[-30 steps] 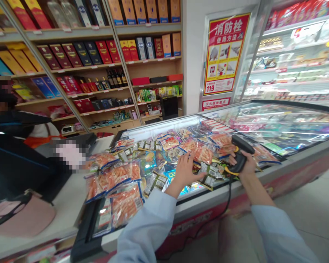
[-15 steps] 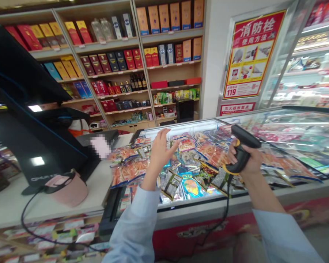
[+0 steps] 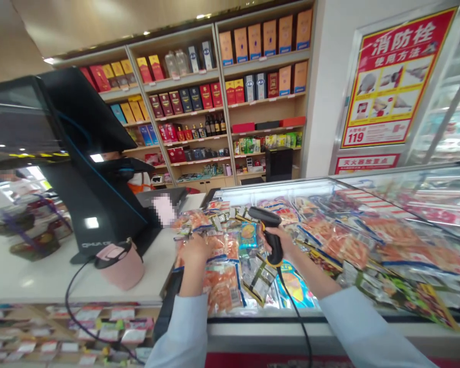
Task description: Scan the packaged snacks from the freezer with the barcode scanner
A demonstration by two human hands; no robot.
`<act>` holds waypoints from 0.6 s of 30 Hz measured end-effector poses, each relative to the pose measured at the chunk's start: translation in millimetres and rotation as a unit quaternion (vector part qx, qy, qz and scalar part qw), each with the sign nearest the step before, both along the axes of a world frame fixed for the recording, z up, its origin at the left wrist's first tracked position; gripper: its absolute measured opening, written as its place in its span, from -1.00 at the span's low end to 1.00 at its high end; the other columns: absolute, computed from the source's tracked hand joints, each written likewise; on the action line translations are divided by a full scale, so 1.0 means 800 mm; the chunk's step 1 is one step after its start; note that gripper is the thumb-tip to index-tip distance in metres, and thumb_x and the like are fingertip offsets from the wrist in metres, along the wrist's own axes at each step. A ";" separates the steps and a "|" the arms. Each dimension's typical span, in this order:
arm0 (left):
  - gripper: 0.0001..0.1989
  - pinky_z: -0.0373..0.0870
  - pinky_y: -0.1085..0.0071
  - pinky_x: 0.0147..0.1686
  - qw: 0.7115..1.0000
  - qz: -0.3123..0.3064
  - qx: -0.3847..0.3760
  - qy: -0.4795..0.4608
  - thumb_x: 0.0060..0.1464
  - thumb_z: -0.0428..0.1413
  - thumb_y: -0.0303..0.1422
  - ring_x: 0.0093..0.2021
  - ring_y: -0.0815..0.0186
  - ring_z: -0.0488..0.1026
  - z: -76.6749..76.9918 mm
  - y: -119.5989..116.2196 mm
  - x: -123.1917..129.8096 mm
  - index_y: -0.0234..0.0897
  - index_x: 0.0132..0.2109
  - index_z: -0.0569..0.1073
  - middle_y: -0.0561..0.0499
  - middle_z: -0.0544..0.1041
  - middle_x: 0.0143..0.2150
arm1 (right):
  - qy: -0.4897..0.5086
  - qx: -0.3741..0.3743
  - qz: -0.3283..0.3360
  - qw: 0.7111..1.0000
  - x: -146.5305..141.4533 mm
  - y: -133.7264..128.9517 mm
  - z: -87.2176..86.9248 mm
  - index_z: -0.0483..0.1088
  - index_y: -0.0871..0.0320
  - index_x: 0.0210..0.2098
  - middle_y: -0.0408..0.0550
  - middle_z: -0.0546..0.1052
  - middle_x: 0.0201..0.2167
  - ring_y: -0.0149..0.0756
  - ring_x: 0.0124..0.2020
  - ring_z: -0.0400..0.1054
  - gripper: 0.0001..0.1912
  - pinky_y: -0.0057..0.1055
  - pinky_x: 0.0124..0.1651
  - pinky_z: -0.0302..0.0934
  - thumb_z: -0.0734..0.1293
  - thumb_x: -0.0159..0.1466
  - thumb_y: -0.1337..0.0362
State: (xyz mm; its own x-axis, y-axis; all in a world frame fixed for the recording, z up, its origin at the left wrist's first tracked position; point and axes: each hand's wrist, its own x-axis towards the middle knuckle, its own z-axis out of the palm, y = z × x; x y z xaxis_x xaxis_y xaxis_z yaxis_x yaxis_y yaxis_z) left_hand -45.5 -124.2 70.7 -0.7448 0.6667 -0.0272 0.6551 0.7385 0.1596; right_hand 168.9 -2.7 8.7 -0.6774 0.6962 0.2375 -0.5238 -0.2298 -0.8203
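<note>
Wooden shelves (image 3: 268,111) lined with coloured boxes were ranged behind a pale-rimmed chest freezer (image 3: 253,329), across whose top clear, blue-edged plastic packets of orange food (image 3: 222,286) were spread. By the right hand (image 3: 285,243), a black pistol-shaped plastic scanner with yellow trim (image 3: 272,232) was gripped, its handle enclosed by wrapped fingers and its head raised above the grip. At the freezer's left end, the left hand (image 3: 193,250) was lowered to the packets, but whether one was grasped could not be told.
</note>
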 end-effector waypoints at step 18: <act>-0.37 0.37 0.27 -0.05 0.979 -0.174 -0.009 -0.109 -0.09 0.15 0.10 0.07 -0.04 0.48 -0.050 0.077 0.001 -0.36 -0.06 0.45 -0.35 0.53 0.03 | -0.023 -0.053 -0.019 0.998 -0.004 0.005 -0.020 0.37 0.18 -0.39 -0.18 0.44 -0.63 -0.47 -0.80 0.21 -0.77 -0.53 -0.77 0.10 0.40 0.05 0.16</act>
State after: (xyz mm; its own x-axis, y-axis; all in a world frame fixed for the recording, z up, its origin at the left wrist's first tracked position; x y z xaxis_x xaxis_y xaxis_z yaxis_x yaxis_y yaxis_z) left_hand -44.6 -62.5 31.0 -0.4482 0.8767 -0.1748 0.8193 0.4810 0.3120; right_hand 166.0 1.6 -7.5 -0.6586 0.7412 0.1301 -0.4956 -0.2972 -0.8161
